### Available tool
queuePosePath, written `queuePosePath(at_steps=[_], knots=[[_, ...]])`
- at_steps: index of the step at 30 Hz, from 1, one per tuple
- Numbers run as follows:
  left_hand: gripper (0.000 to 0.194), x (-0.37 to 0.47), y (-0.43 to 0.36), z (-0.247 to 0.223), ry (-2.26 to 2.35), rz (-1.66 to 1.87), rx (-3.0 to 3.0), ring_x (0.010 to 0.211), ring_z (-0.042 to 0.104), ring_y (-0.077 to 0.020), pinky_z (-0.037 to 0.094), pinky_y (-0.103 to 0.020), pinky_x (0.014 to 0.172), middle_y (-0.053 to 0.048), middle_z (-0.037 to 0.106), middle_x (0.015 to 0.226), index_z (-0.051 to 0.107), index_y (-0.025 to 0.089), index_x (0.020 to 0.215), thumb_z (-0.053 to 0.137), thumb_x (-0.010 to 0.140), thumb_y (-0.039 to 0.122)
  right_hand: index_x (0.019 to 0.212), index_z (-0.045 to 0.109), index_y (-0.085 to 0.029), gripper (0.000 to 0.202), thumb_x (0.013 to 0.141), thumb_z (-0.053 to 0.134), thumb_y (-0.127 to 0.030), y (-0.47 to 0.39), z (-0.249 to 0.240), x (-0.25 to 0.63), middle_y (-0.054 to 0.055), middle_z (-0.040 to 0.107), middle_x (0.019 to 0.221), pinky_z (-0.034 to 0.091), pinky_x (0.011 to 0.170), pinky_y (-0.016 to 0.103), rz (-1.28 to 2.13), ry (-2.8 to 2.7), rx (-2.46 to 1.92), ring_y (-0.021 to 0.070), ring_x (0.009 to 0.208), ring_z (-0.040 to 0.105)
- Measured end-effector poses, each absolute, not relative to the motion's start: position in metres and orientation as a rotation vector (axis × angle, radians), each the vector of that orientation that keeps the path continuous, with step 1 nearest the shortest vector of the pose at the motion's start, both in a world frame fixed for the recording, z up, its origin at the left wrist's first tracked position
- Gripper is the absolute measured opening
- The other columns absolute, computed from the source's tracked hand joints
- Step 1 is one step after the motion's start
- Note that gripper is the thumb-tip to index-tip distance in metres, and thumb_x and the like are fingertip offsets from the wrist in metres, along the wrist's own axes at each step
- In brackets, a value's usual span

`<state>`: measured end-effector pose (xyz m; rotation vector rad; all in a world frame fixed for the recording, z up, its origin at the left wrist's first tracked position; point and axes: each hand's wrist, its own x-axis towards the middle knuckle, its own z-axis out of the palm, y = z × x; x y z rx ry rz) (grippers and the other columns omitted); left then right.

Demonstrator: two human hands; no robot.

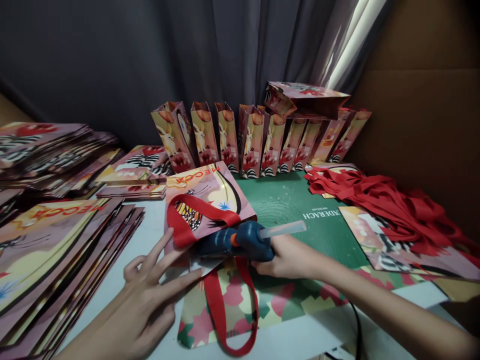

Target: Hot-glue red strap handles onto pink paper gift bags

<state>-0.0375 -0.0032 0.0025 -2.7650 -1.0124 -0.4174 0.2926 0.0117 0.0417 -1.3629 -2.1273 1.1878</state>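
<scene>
A dark blue glue gun [221,242] with a whitish glue stick [287,229] jutting from its back is gripped in my right hand [287,257]. Its front end points left, over the lower part of a pink and yellow paper gift bag [204,187]. One red ribbon handle [179,225] loops across that bag's printed face; a second red ribbon loop [215,306] hangs toward me. My left hand [148,295] is open, fingers spread, with fingertips at the bag's near left edge and the ribbon. The glue gun hides its own nozzle area and part of the bag's near edge.
Flat bags [56,240] are stacked at the left. Several upright bags [251,142] line the back, one bag [307,92] lying on top. A heap of red ribbons [397,205] is at the right. Beneath lie a green sheet [285,200] and a patterned sheet [288,302]. A black cord [358,330] runs nearby.
</scene>
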Motion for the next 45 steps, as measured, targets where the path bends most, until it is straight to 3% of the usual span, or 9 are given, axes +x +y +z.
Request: queuePosePath(at_steps=[6,16,20,23,27,33,38,45], knots=[[0.066,-0.032,-0.003,0.009,-0.986,-0.418,-2.772,0.143,0.028,-0.0445,0.050,-0.052,0.087,-0.003,0.032,0.157,0.052,0.044,0.139,0.052,0.077,0.022,0.084,0.058,-0.018,0.015,0.071,0.064,-0.024,0.008,0.044,0.301,-0.002,0.056,0.073,0.034,0.051,0.021,1.129,-2.109,-1.539,0.0111,0.059,0.045],[0.067,-0.024,-0.011,0.015,-1.150,-0.325,-2.845,0.148,0.016,-0.0438,0.045,-0.061,0.094,-0.008,0.038,0.152,0.052,0.042,0.139,0.047,0.079,0.012,0.087,0.061,-0.015,0.020,0.071,0.064,-0.027,0.004,0.063,0.310,0.004,0.064,0.082,0.042,0.061,0.026,1.035,-2.156,-1.793,0.0166,0.069,0.054],[0.062,-0.020,-0.014,0.017,-1.211,-0.357,-2.904,0.150,0.008,-0.0417,0.042,-0.063,0.099,-0.005,0.033,0.156,0.056,0.043,0.135,0.047,0.082,0.011,0.084,0.059,-0.016,0.016,0.072,0.062,-0.025,0.002,0.073,0.311,0.005,0.065,0.084,0.043,0.065,0.028,0.993,-2.179,-1.947,0.0183,0.072,0.055],[0.060,-0.018,-0.015,0.020,-1.249,-0.397,-2.944,0.150,0.009,-0.0413,0.040,-0.064,0.103,-0.002,0.029,0.159,0.060,0.041,0.130,0.048,0.080,0.011,0.083,0.057,-0.017,0.012,0.074,0.060,-0.024,-0.001,0.083,0.309,0.005,0.065,0.083,0.041,0.062,0.026,0.920,-2.216,-2.051,0.0181,0.071,0.056],[0.061,-0.015,-0.014,0.026,-1.278,-0.396,-2.999,0.150,0.010,-0.0417,0.042,-0.064,0.101,-0.003,0.034,0.156,0.062,0.038,0.127,0.049,0.075,0.009,0.076,0.054,-0.018,0.010,0.076,0.061,-0.025,-0.006,0.099,0.303,0.004,0.063,0.076,0.037,0.054,0.025,0.710,-2.255,-2.229,0.0172,0.064,0.055],[0.056,-0.013,-0.015,0.030,-1.331,-0.395,-3.029,0.151,0.011,-0.0380,0.042,-0.061,0.103,-0.004,0.036,0.156,0.065,0.033,0.122,0.051,0.073,0.009,0.070,0.054,-0.020,0.009,0.073,0.061,-0.020,-0.008,0.106,0.304,0.004,0.063,0.072,0.035,0.051,0.023,0.384,-2.443,-2.119,0.0161,0.059,0.056],[0.053,-0.012,-0.016,0.029,-1.330,-0.404,-3.008,0.150,0.013,-0.0407,0.046,-0.060,0.095,-0.006,0.040,0.153,0.067,0.032,0.118,0.052,0.073,0.010,0.068,0.053,-0.020,0.011,0.076,0.060,-0.022,-0.008,0.098,0.311,0.005,0.063,0.069,0.034,0.049,0.024,0.126,-2.532,-2.127,0.0161,0.055,0.055],[0.053,-0.013,-0.017,0.025,-1.303,-0.474,-2.988,0.151,0.011,-0.0362,0.043,-0.057,0.099,-0.006,0.041,0.153,0.065,0.032,0.120,0.052,0.074,0.011,0.070,0.055,-0.022,0.009,0.074,0.056,-0.014,-0.007,0.100,0.306,0.001,0.061,0.062,0.031,0.049,0.023,0.112,-2.535,-2.167,0.0164,0.055,0.058]])
